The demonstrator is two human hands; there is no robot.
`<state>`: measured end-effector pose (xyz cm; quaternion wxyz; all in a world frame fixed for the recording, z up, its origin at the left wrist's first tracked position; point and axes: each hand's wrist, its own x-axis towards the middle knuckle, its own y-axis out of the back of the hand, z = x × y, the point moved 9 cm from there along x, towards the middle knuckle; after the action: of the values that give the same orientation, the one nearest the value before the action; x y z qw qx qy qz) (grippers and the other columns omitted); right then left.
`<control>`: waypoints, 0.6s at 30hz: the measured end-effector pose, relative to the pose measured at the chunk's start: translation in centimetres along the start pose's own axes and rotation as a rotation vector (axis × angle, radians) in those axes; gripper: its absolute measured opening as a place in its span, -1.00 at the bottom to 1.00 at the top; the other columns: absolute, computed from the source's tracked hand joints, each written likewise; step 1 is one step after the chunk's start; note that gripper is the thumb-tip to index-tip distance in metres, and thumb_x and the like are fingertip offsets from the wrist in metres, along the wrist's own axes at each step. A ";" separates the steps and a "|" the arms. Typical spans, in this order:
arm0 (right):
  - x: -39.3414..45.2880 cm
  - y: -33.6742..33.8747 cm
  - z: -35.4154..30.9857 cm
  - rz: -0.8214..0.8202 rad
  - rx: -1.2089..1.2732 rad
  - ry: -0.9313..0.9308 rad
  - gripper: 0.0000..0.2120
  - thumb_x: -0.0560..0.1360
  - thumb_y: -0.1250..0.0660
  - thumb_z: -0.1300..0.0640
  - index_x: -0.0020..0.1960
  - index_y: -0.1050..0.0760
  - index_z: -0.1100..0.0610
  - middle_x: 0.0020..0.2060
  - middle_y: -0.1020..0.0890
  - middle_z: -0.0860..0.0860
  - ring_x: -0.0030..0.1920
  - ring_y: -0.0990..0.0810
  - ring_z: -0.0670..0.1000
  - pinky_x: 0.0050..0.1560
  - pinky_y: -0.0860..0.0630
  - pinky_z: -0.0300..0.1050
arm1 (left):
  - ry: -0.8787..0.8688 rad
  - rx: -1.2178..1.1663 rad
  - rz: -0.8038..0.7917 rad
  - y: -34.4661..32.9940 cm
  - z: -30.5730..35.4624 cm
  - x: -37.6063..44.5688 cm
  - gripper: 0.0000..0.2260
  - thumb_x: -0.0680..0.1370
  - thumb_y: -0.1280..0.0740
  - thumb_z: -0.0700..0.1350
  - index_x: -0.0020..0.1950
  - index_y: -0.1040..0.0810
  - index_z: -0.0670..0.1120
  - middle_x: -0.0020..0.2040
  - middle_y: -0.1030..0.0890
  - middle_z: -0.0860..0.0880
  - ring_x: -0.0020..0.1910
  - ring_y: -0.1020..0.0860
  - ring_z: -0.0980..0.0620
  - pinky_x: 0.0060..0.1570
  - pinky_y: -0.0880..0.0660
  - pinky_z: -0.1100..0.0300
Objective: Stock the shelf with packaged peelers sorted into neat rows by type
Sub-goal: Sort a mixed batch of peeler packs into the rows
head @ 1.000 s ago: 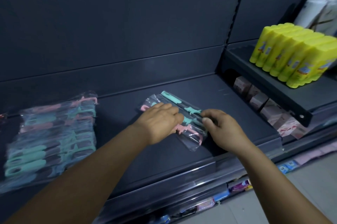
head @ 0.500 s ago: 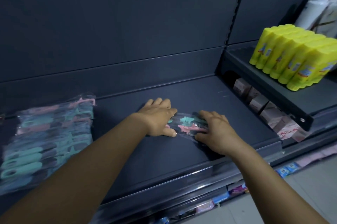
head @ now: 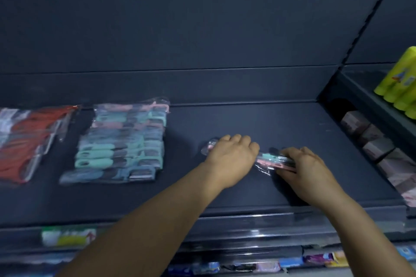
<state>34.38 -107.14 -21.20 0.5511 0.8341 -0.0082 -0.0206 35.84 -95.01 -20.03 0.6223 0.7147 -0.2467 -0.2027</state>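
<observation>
Head view. A clear plastic pack of pink and teal peelers (head: 269, 160) lies flat on the dark grey metal shelf (head: 281, 123), right of its middle and near the front edge. The left hand (head: 231, 157) lies palm down over the pack's left part, fingers bent over the far edge; only a small clear corner of the wrapping shows beyond the knuckles. Whether these fingers grip the pack or merely press on it cannot be told. The right hand (head: 308, 170) covers the pack's right end, fingers curled round it and fingertips on its top face. The visible stretch of the pack, showing one teal and one pink handle, lies between the two hands.

Count of peeler stock on the shelf: one pack under the hands; one overlapping row of pink and teal packs (head: 121, 141) well apart to the left, the single packs too blurred to count; one row of red-handled peeler packs (head: 27, 141) just beside that, cut by the left frame edge.

On the neighbouring shelf at right: yellow plastic bottles (head: 400, 83) above, four partly visible, and brownish wrapped boxes (head: 371, 139) below. A green and yellow price label (head: 67, 236) sits on the front rail.
</observation>
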 end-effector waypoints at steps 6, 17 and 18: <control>-1.5 -0.6 -6.6 0.048 0.166 0.171 -0.74 0.43 -0.39 0.19 0.10 -0.52 0.01 -0.08 -0.50 -0.03 -0.11 -0.50 -0.01 -0.13 -0.30 -0.29 | 0.052 0.076 0.248 2.6 -3.8 -6.5 -0.79 0.19 -0.25 -0.33 -0.28 -0.51 -0.09 -0.36 -0.50 -0.02 -0.41 -0.50 -0.02 -0.40 -0.35 0.20; -5.4 -6.8 -22.9 0.007 0.336 0.400 -0.75 0.44 -0.32 0.29 0.01 -0.39 0.01 -0.02 -0.40 -0.09 -0.07 -0.45 -0.07 -0.13 -0.29 -0.42 | 0.302 0.027 0.188 0.7 -15.8 -21.4 -0.63 0.14 -0.60 -0.20 -0.13 -0.56 -0.07 -0.23 -0.57 -0.02 -0.31 -0.56 -0.04 -0.32 -0.49 0.15; -5.5 -7.6 -23.6 0.008 0.320 0.393 -0.75 0.45 -0.32 0.29 0.06 -0.40 0.04 0.00 -0.38 -0.09 0.00 -0.45 -0.03 -0.08 -0.30 -0.34 | 0.310 0.022 0.182 0.1 -16.6 -22.0 -0.64 0.16 -0.60 -0.19 -0.12 -0.57 -0.08 -0.22 -0.57 -0.03 -0.31 -0.56 -0.05 -0.33 -0.49 0.14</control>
<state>29.86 -82.26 -18.83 0.4033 0.8986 0.0925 0.1459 28.22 -68.58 -17.90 0.6608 0.7188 -0.2139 -0.0303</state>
